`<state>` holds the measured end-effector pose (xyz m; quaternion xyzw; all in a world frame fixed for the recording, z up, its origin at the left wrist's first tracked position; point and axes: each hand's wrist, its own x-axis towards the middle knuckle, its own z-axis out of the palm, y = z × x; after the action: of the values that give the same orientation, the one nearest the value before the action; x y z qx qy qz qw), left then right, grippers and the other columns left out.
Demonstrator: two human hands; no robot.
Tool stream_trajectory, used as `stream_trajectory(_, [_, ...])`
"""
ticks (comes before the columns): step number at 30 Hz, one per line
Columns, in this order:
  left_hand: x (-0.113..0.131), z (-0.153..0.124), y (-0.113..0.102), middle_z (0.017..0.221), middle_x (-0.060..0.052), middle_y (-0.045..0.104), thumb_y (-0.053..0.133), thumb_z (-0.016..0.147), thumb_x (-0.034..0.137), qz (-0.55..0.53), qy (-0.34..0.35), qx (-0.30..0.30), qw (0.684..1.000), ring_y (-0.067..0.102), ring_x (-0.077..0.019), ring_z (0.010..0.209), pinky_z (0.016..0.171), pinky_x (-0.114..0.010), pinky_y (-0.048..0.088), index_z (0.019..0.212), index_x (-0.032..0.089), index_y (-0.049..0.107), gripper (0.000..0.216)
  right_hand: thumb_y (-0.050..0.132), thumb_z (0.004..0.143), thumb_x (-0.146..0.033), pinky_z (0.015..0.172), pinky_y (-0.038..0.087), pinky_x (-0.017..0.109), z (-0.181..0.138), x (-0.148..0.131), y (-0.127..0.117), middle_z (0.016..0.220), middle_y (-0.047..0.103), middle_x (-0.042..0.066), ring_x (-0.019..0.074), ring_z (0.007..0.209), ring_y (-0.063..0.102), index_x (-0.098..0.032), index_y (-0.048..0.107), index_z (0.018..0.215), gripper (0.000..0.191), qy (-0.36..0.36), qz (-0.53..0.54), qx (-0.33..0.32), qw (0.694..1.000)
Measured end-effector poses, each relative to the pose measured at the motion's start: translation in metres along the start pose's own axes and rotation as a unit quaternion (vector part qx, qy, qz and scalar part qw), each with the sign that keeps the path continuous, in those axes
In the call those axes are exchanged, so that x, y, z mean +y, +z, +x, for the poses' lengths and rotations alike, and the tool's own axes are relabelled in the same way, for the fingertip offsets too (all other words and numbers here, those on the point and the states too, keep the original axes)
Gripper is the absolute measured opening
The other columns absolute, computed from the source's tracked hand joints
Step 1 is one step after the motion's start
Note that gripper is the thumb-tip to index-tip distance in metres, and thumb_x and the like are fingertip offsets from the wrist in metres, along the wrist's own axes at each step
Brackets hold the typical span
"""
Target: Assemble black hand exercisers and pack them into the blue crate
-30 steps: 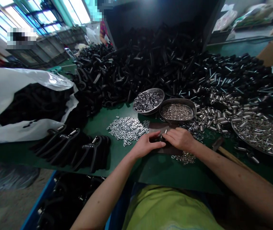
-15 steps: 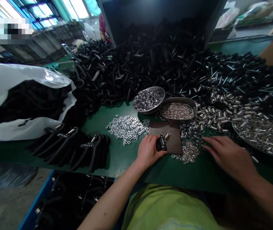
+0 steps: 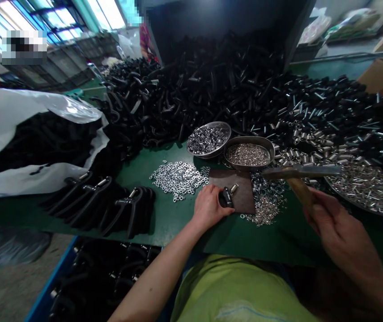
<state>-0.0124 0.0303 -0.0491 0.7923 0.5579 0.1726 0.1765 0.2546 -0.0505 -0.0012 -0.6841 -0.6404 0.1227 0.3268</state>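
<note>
My left hand [image 3: 210, 205] is closed around a small black part [image 3: 226, 198], holding it on a brown square plate [image 3: 245, 192]. A metal spring [image 3: 234, 188] sticks out at the part's upper right. In my right hand [image 3: 334, 219] is a hammer [image 3: 300, 192], gripped by its wooden handle and raised over the bench, with its metal head pointing across to the left. Under and beside the hammer head lie loose rings [image 3: 268, 183] and a heap of small rivet-like pieces [image 3: 265, 210]. Small silver nuts or washers [image 3: 178, 179] are spread left of the plate.
Behind the plate stand a round bowl [image 3: 208, 139] and an oval tin [image 3: 249, 153] of small metal parts. A wide tray of pins [image 3: 372, 188] is at right. Black handle-like pieces [image 3: 127, 210] stand at left near a white bag [image 3: 37, 179]. Black parts [image 3: 194, 94] pile up behind.
My right hand, before empty over the loose parts, now holds a raised hammer and sits further right. My left hand stays on the black part.
</note>
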Motion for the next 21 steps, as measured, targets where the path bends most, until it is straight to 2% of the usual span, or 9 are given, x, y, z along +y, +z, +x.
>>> stream_trajectory(1, [0.0, 0.0, 0.0, 0.104, -0.007, 0.057, 0.077, 0.058, 0.049, 0.001, 0.0, 0.002, 1.0, 0.052, -0.0259, 0.1, 0.086, -0.038, 0.043, 0.106, 0.019, 0.058, 0.06, 0.036, 0.091, -0.042, 0.058, 0.053, 0.038, 0.006, -0.015, 0.01, 0.092, 0.069, 0.009, 0.0237, 0.07, 0.067, -0.031, 0.046, 0.127, 0.039, -0.047, 0.011, 0.018, 0.999])
stream_trajectory(3, [0.001, -0.001, 0.001, 0.104, -0.007, 0.057, 0.077, 0.057, 0.049, 0.004, 0.0, 0.005, 1.0, 0.052, -0.0257, 0.1, 0.086, -0.038, 0.043, 0.106, 0.019, 0.058, 0.06, 0.034, 0.092, -0.036, 0.066, 0.055, 0.038, 0.015, -0.033, 0.031, 0.11, 0.066, 0.009, 0.0242, 0.082, 0.067, -0.027, 0.045, 0.131, 0.041, -0.125, -0.012, -0.019, 0.992])
stream_trajectory(6, [0.0, -0.001, 0.002, 0.103, -0.006, 0.058, 0.077, 0.057, 0.05, 0.006, -0.004, 0.009, 1.0, 0.052, -0.025, 0.099, 0.086, -0.036, 0.043, 0.105, 0.02, 0.058, 0.059, 0.033, 0.093, -0.028, 0.066, 0.056, 0.037, 0.023, -0.041, 0.047, 0.111, 0.067, 0.006, 0.0228, 0.082, 0.068, -0.026, 0.049, 0.128, 0.038, -0.172, -0.084, -0.13, 0.973])
stream_trajectory(7, [0.0, -0.001, 0.002, 0.104, -0.006, 0.058, 0.077, 0.058, 0.05, 0.007, -0.005, 0.01, 1.0, 0.052, -0.0248, 0.1, 0.086, -0.036, 0.043, 0.105, 0.02, 0.059, 0.059, 0.034, 0.094, -0.027, 0.068, 0.057, 0.037, 0.024, -0.043, 0.046, 0.113, 0.066, 0.005, 0.0223, 0.085, 0.068, -0.026, 0.049, 0.129, 0.038, -0.174, -0.092, -0.139, 0.971])
stream_trajectory(11, [-0.001, -0.001, 0.004, 0.106, -0.006, 0.058, 0.076, 0.057, 0.052, 0.01, -0.002, 0.012, 1.0, 0.051, -0.0249, 0.101, 0.088, -0.036, 0.042, 0.106, 0.02, 0.058, 0.061, 0.033, 0.095, -0.026, 0.076, 0.056, 0.032, 0.022, -0.048, 0.036, 0.119, 0.062, 0.007, 0.0197, 0.095, 0.065, -0.025, 0.037, 0.138, 0.044, -0.179, -0.041, -0.015, 0.983])
stream_trajectory(13, [-0.001, -0.001, 0.004, 0.107, -0.006, 0.058, 0.076, 0.058, 0.052, 0.01, 0.0, 0.013, 1.0, 0.051, -0.025, 0.101, 0.088, -0.036, 0.041, 0.107, 0.02, 0.058, 0.061, 0.032, 0.095, -0.025, 0.068, 0.056, 0.032, 0.021, -0.043, 0.042, 0.109, 0.067, 0.007, 0.0194, 0.083, 0.068, -0.024, 0.038, 0.138, 0.044, -0.191, -0.074, -0.026, 0.978])
stream_trajectory(17, [0.0, -0.001, 0.003, 0.107, -0.006, 0.057, 0.077, 0.057, 0.05, 0.007, -0.009, 0.01, 1.0, 0.051, -0.025, 0.101, 0.087, -0.036, 0.042, 0.104, 0.02, 0.058, 0.059, 0.032, 0.095, -0.028, 0.058, 0.054, 0.032, 0.019, -0.026, 0.056, 0.107, 0.068, 0.005, 0.0201, 0.074, 0.068, -0.026, 0.044, 0.134, 0.041, -0.188, -0.19, -0.149, 0.952])
stream_trajectory(19, [0.001, 0.0, 0.002, 0.106, -0.006, 0.057, 0.077, 0.056, 0.05, 0.003, -0.012, 0.01, 1.0, 0.051, -0.0249, 0.1, 0.086, -0.036, 0.042, 0.104, 0.02, 0.057, 0.059, 0.032, 0.096, -0.03, 0.062, 0.053, 0.03, 0.014, -0.014, 0.051, 0.114, 0.065, 0.005, 0.0189, 0.082, 0.067, -0.025, 0.043, 0.136, 0.041, -0.177, -0.19, -0.115, 0.959])
stream_trajectory(21, [0.002, 0.0, 0.003, 0.105, -0.007, 0.057, 0.077, 0.056, 0.05, -0.002, -0.015, 0.016, 1.0, 0.051, -0.0251, 0.1, 0.086, -0.037, 0.042, 0.104, 0.02, 0.056, 0.06, 0.034, 0.096, -0.031, 0.058, 0.048, 0.026, 0.002, 0.002, 0.037, 0.11, 0.066, 0.005, 0.0168, 0.077, 0.065, -0.025, 0.044, 0.135, 0.041, -0.156, -0.214, -0.035, 0.964])
